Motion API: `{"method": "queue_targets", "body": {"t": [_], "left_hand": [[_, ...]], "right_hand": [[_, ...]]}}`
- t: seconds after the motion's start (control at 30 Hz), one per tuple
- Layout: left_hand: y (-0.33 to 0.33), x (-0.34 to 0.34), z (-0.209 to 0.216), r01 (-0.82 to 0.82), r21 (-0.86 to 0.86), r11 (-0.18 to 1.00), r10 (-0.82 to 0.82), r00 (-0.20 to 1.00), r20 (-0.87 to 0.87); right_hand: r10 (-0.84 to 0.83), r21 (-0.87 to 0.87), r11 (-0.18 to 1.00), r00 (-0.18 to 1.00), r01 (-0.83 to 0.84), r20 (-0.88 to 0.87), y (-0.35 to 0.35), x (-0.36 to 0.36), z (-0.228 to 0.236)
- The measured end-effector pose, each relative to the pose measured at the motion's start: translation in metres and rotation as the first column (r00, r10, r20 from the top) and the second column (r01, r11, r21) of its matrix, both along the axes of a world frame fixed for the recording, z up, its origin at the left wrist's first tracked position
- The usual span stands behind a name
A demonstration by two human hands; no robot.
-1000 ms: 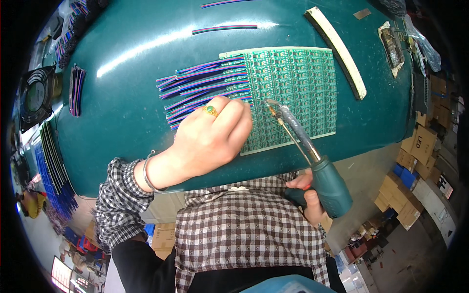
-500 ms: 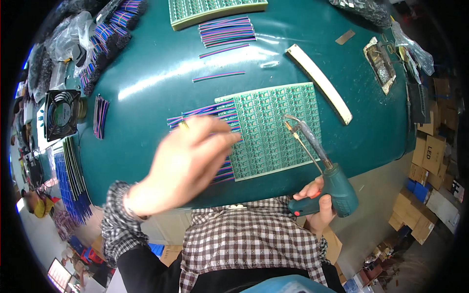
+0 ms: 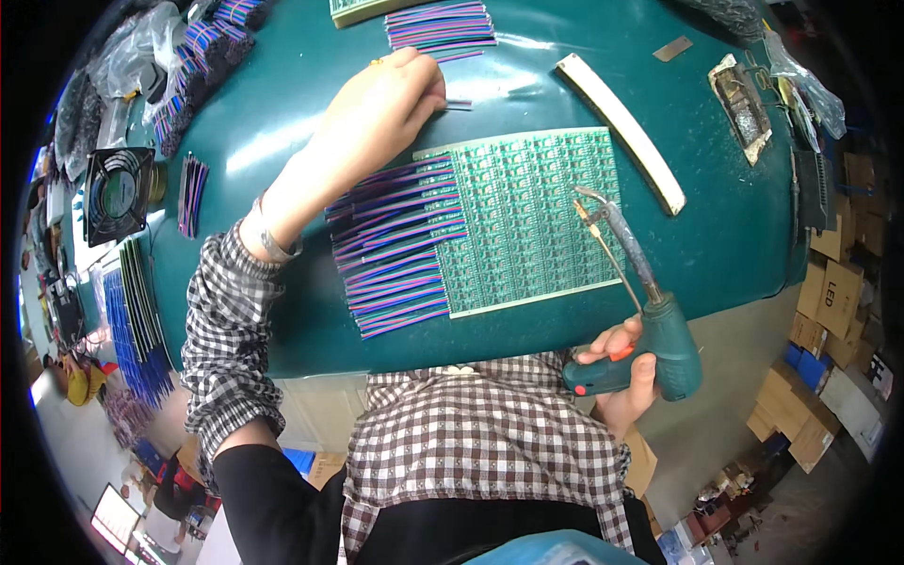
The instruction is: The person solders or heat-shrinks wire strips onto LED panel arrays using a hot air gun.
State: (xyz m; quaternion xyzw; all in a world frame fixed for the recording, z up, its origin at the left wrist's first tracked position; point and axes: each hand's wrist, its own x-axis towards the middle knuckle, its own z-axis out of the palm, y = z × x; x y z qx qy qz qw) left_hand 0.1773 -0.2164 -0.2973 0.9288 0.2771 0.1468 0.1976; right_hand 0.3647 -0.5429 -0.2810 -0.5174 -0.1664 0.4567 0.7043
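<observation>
My left hand (image 3: 388,108) reaches to the far side of the green circuit board panel (image 3: 537,226), its fingers pinched at a short multicoloured ribbon wire (image 3: 459,104); only the wire's right end shows. Along the panel's left part lie several similar wires (image 3: 395,254), their right ends over its left columns and their left ends on the table. My right hand (image 3: 626,372) is wrapped round the handle of a green soldering gun (image 3: 673,348) with a red trigger. Its bent tip (image 3: 586,200) and thin feed tube hang above the panel's right part.
More ribbon wires (image 3: 441,26) lie in a pile at the far side. A long pale curved bar (image 3: 621,132) rests right of the panel, with a dirty metal tray (image 3: 739,108) beyond it. On the left stand a black fan (image 3: 121,196) and a small wire bundle (image 3: 193,195).
My left hand has moved away from the wires on the panel to the loose wire farther off. The soldering gun stays in my right hand. The whole view has shifted slightly.
</observation>
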Motion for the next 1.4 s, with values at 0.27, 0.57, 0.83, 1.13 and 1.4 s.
{"method": "queue_targets", "body": {"t": [0.27,0.57,0.83,1.13,1.4], "left_hand": [[-0.126,-0.033,0.030,0.123,0.056,0.991,-0.123,0.992,-0.020],[-0.144,-0.034,-0.008,0.098,0.354,0.930,-0.128,0.990,0.062],[-0.153,-0.031,-0.005,0.026,0.252,0.967,-0.038,0.998,0.046],[-0.149,-0.033,-0.003,0.033,0.235,0.971,-0.048,0.997,0.055],[-0.140,-0.033,-0.010,0.058,0.325,0.944,-0.101,0.988,0.117]], "right_hand": [[0.086,-0.028,0.996,0.996,-0.085,0.026,-0.006,-0.006,-0.001],[0.127,-0.100,0.989,0.981,-0.113,0.148,-0.011,-0.020,0.007],[0.238,-0.230,0.954,0.953,-0.193,0.187,-0.018,-0.025,0.013],[0.230,-0.229,0.955,0.958,-0.189,0.169,-0.022,-0.028,0.013],[0.275,-0.201,0.948,0.953,-0.247,0.127,-0.019,-0.029,0.019]]}}
